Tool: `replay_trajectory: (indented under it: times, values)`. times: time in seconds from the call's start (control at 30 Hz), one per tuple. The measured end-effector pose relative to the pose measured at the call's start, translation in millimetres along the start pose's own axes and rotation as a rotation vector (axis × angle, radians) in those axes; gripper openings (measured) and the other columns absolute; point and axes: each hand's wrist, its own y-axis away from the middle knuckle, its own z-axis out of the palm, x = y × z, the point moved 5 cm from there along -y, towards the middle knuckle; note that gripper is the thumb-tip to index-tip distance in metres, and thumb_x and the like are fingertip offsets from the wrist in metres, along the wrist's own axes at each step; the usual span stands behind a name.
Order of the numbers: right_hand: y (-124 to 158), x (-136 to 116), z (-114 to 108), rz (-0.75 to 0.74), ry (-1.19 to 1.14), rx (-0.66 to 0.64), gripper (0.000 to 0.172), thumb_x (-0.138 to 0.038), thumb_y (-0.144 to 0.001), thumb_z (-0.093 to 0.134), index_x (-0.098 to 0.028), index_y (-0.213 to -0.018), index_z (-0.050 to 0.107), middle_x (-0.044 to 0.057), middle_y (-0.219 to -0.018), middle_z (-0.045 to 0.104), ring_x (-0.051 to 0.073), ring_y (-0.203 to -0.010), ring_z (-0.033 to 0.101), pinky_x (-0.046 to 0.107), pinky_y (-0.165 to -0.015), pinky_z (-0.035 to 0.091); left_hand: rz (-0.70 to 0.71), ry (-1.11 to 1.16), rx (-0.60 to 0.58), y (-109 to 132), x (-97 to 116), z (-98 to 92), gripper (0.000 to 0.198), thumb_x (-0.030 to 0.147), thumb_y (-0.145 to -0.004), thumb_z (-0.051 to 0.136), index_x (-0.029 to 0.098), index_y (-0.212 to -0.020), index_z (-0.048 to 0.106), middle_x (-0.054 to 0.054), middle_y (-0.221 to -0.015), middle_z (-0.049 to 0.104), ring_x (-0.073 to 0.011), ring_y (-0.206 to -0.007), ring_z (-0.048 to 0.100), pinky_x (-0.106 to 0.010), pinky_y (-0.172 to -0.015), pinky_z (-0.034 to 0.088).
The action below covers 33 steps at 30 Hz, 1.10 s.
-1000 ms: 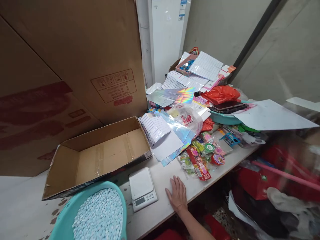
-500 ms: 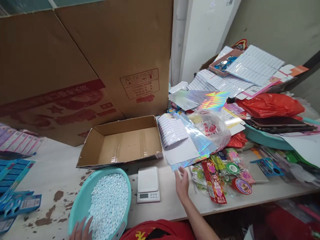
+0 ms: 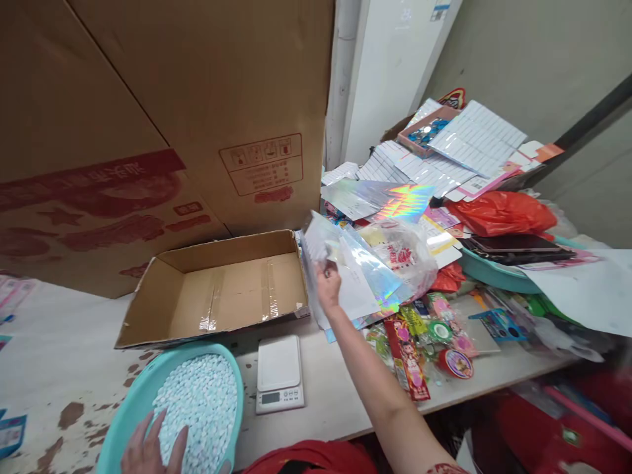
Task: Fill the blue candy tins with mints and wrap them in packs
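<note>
My right hand (image 3: 328,287) reaches over the table and is closed on a stack of white lined packets (image 3: 318,240), lifting them off a heap of holographic bags (image 3: 375,270). My left hand (image 3: 151,449) lies open, fingers spread, on the near rim of a teal basin (image 3: 126,415) filled with small pale blue tablets (image 3: 197,408). A white digital scale (image 3: 279,372) stands between the basin and my right arm. An empty shallow cardboard box (image 3: 222,293) lies behind the scale.
Large cardboard sheets (image 3: 148,118) stand against the wall at the back. The right side of the table holds lined sheets (image 3: 469,141), a red plastic bag (image 3: 501,212), a second teal basin (image 3: 494,273) and candy packs (image 3: 409,349). Red items lie below the table edge.
My right hand rose from the tabletop, moved forward and took hold of the lined packets. My left hand came into view on the basin rim. The camera swung left.
</note>
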Motion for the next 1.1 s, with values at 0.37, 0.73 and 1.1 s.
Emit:
replay_trajectory:
  times: [0.37,0.73,1.1]
  values:
    - [178.2,-75.9,40.9,-0.752,0.093,-0.719,0.023,-0.034,-0.090,0.054,-0.018,-0.104,0.062,0.011,-0.107,0.068,0.020,-0.107,0.060,0.034,-0.091,0.051,-0.421,1.002,0.146,-124.0,184.2,36.5,0.046,0.030,-0.063,0.070,0.013,-0.103,0.056,-0.002,-0.085,0.060,-0.0098,-0.067,0.054,-0.022,-0.063,0.049]
    - [-36.3,36.9,-140.6,0.068,0.970,-0.085,0.023,-0.031,-0.092,0.051,-0.019,-0.108,0.063,0.013,-0.111,0.063,0.027,-0.110,0.057,0.045,-0.093,0.045,-0.708,0.889,0.362,-137.9,126.7,2.6,0.054,0.007,-0.059,0.068,0.012,-0.112,0.057,-0.001,-0.097,0.061,-0.0097,-0.070,0.053,-0.032,-0.067,0.053]
    - [-54.8,77.9,-144.8,0.223,1.111,-0.133,0.019,-0.035,-0.084,0.063,-0.016,-0.085,0.065,0.004,-0.081,0.067,0.015,-0.071,0.062,0.031,-0.068,0.049,-0.818,0.813,0.454,-110.8,75.5,6.4,0.040,0.004,-0.060,0.071,0.007,-0.098,0.057,0.006,-0.077,0.055,-0.0095,-0.068,0.053,-0.043,-0.086,0.049]
